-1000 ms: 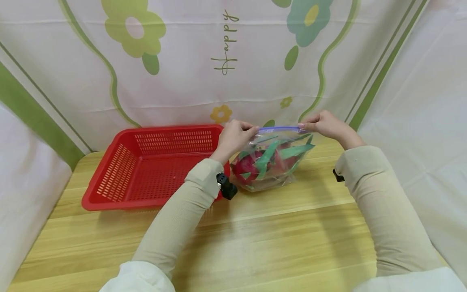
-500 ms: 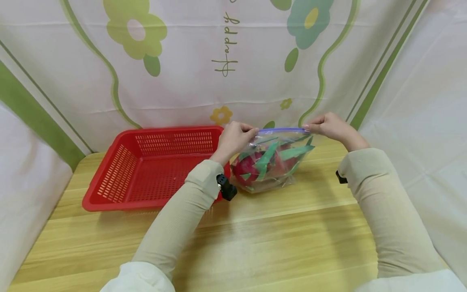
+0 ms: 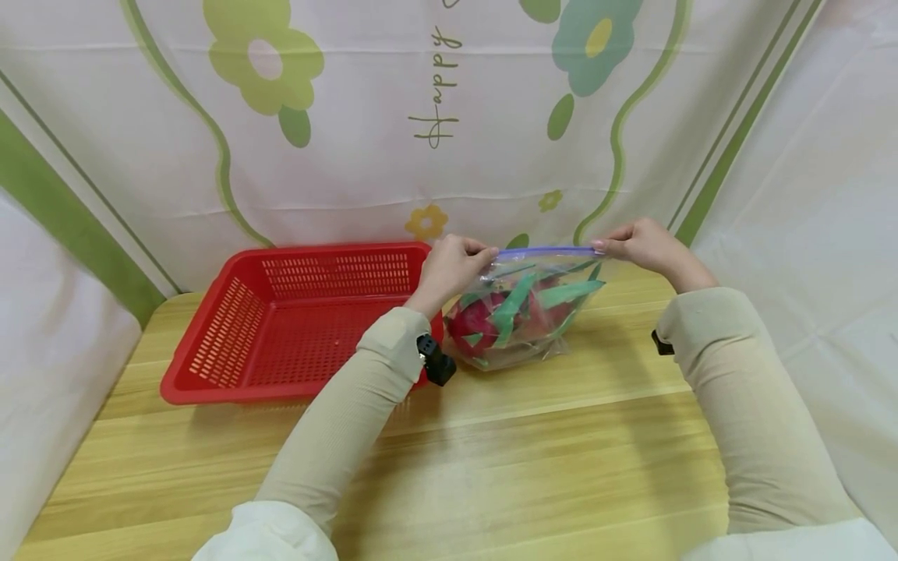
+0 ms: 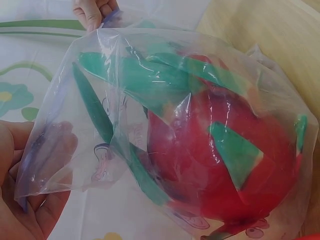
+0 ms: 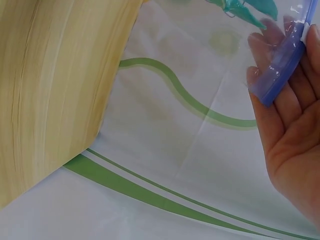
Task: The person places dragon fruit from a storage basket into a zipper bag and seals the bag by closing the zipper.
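Note:
A clear zip bag (image 3: 505, 354) with a purple zip strip stands upright on the table right of the basket. Inside it lies a red dragon fruit (image 4: 215, 150) with green scales; whether a second is behind it I cannot tell. My left hand (image 3: 447, 269) pinches the strip's left end between thumb and fingers. At the strip's right end my right hand (image 3: 648, 248) pinches a small white slider (image 5: 304, 32). In the right wrist view, the purple zip strip's end (image 5: 280, 70) lies across the right hand's fingers.
A red plastic basket (image 3: 302, 393) with slotted sides stands left of the bag, close beside it, with my left forearm over its right part. Beneath is a wooden table (image 3: 533, 467). A flower-printed curtain (image 3: 351, 156) hangs behind.
My right hand has moved a little to the right along the purple strip, from short of its right end to the end. The left hand, bag and basket stay nearly in place.

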The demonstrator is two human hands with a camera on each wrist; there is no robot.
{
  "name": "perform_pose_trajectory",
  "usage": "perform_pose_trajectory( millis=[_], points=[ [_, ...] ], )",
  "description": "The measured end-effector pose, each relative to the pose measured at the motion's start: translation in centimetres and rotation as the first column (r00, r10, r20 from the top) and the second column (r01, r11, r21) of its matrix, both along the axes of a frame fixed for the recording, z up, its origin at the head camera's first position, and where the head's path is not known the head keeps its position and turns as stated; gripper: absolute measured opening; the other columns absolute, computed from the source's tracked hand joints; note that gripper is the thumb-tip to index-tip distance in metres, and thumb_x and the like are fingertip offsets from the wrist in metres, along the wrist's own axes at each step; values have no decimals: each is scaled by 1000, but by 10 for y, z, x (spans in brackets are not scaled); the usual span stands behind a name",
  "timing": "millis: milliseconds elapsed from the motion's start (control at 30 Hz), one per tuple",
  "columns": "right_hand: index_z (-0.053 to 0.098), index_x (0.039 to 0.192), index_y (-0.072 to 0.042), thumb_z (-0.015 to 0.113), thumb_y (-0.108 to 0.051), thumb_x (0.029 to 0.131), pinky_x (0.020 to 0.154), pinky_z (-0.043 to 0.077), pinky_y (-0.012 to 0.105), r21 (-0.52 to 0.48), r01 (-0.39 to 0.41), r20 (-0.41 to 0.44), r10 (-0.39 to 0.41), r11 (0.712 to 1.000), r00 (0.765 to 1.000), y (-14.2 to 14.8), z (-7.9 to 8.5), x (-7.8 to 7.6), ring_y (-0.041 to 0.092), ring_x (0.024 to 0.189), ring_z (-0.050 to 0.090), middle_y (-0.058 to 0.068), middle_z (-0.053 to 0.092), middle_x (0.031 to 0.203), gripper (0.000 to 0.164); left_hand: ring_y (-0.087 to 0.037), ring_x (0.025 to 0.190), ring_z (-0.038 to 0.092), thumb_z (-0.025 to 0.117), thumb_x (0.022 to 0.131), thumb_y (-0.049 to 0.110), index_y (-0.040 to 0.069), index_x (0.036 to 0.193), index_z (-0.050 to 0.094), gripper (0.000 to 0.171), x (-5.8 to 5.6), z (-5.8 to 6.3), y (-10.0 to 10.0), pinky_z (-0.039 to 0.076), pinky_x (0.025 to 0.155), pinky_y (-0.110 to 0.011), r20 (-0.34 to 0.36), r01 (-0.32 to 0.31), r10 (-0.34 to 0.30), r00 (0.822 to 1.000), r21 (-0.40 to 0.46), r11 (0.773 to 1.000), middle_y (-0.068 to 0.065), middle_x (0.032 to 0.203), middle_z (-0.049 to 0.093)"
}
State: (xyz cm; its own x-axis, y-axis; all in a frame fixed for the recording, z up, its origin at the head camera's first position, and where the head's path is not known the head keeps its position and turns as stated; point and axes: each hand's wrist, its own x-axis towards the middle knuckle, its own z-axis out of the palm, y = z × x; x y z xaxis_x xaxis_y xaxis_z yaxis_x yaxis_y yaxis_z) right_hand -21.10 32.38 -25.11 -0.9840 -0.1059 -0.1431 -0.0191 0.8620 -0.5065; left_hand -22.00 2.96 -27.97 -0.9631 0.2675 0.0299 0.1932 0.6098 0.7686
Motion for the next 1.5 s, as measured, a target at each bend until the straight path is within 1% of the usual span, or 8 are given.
perform_pose_trajectory(
  millis=[267,467,867,933,1033,1167,1300,1500],
  points=[
    [59,126,3,49,-46,97,103,34,65,-17,22,24,-21,1000,999,9,-3,2,49,126,44,28,55,130,58,-13,78,65,58,94,37,14,102,76,30,2,-1,-4,46,60,-23,-23,33,-33,999,17,999,-2,88,75],
    [55,128,6,46,-50,97,99,37,64,27,48,29,-49,998,998,22,-6,5,51,123,45,33,48,135,65,-13,77,64,58,94,37,14,102,76,30,2,-2,-4,44,60,-22,-23,38,-37,999,11,999,-2,88,75],
    [53,131,6,44,-55,95,101,37,63,-37,70,63,-67,997,996,32,-15,9,47,119,51,30,51,135,71,-14,78,59,59,94,38,14,106,75,31,2,-5,-4,43,61,-23,-1,25,-25,1000,11,1000,-2,90,74],
    [53,130,7,46,-52,96,101,40,59,-95,65,66,-59,993,996,32,-16,10,37,112,59,26,58,128,69,-15,80,59,59,94,38,14,107,74,31,2,-6,-4,44,63,-23,5,6,-6,1000,27,1000,-2,92,74],
    [53,130,8,46,-44,98,97,50,38,-240,41,98,-18,970,995,32,-21,10,10,99,65,1,70,108,61,-15,84,60,59,94,38,13,107,74,32,3,-8,-4,46,68,-24,42,-38,36,998,65,997,-2,97,73],
    [47,130,12,38,-40,102,84,52,14,-407,20,147,44,913,988,33,-28,11,-8,87,62,-22,64,90,60,-16,88,59,60,94,36,12,106,74,31,7,-10,-2,47,73,-26,75,-82,74,994,115,990,-3,101,72],
    [38,133,17,24,-54,99,81,54,16,-421,41,176,38,906,984,32,-34,11,-6,84,64,-14,64,91,80,-16,88,58,60,94,34,10,106,73,30,12,-12,3,48,74,-26,54,-75,68,996,134,988,-5,102,73],
    [41,132,13,19,-57,98,90,55,35,-303,45,203,18,952,979,23,-41,10,7,89,64,15,61,109,81,-16,89,61,59,94,38,13,113,70,34,25,-18,9,54,81,-28,25,-38,36,999,111,993,-4,108,71]
  ],
)
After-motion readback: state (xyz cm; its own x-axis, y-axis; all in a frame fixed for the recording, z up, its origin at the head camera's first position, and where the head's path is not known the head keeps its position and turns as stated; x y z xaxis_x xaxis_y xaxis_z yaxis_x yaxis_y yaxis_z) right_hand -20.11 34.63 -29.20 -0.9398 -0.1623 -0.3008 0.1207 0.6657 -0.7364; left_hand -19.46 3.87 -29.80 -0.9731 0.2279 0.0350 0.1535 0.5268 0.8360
